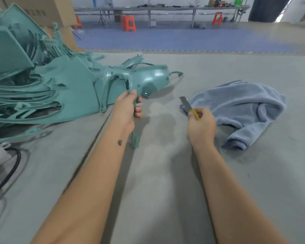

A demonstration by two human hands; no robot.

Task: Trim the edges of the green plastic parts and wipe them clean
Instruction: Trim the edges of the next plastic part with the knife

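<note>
Gripped a curved, glossy teal-green moulded plastic part (144,80) by its narrow stem in the left hand (128,110), fingers (138,111) curled round it, lifted beside the heaped pile of green parts (42,81). Pinched a yellow-handled utility blade (187,105) in the right hand (201,125), near the crumpled blue-grey cloth (245,106) on the grey floor mat (165,173). Probably best trimmed with the blade angled shallow and drawn away from the gripping fingers.

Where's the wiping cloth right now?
The blue cloth lies crumpled on the grey mat at centre-right of the head view, just beyond the right hand that holds the blade.
</note>
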